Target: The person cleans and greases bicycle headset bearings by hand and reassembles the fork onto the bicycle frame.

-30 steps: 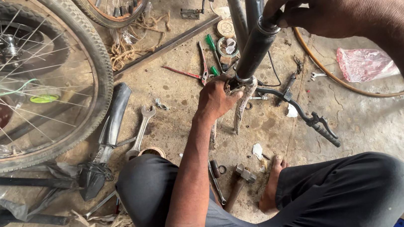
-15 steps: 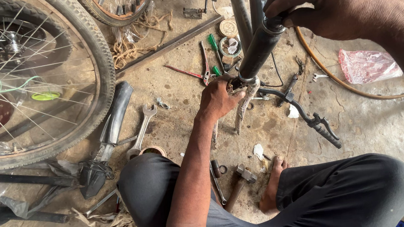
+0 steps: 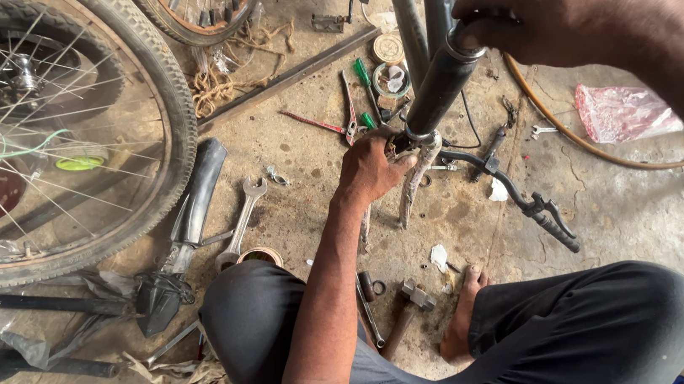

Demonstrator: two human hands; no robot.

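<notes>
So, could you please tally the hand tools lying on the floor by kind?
Open-ended spanners: 1
Green-handled screwdrivers: 1
Red-handled pliers: 1
Hammers: 1
Total: 4

Light: even, diffuse daylight, moderately bright | Shadows: soft, weak, under the wheel and beneath the legs | Glare: mild sheen on the pink plastic bag, none blown out | Focus: floor and tools sharp; right hand near lens slightly soft | Distortion: wide-angle stretch at edges
</notes>
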